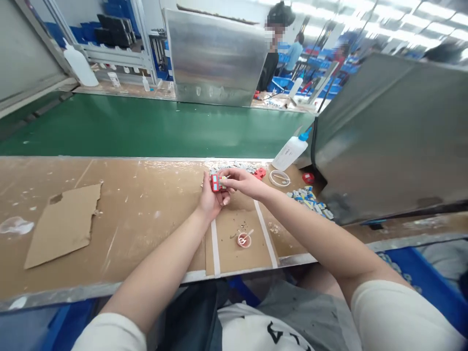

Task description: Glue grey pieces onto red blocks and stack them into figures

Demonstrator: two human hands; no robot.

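My left hand [209, 202] is closed around a small red toy vehicle body [214, 183] with light blue window patches, held just above the bench. From the right, my right hand [244, 182] reaches across with thumb and finger pinched on a small yellow-and-grey piece [223, 181] against the red body. Whether that piece is fixed to it cannot be seen. Behind the hands lies a spread of small grey parts [234, 166], partly covered by my fingers. Another red part [260, 173] sits just past my right wrist. A small cup [244, 240] with a stick in it stands nearer me.
A white bottle with a blue cap [290, 152] leans at the right, near a clear round lid [280, 178]. Blue, yellow and grey parts [310, 200] are heaped beside a metal panel [395, 136]. Cardboard [66, 224] lies left. Beyond runs a green belt [146, 124].
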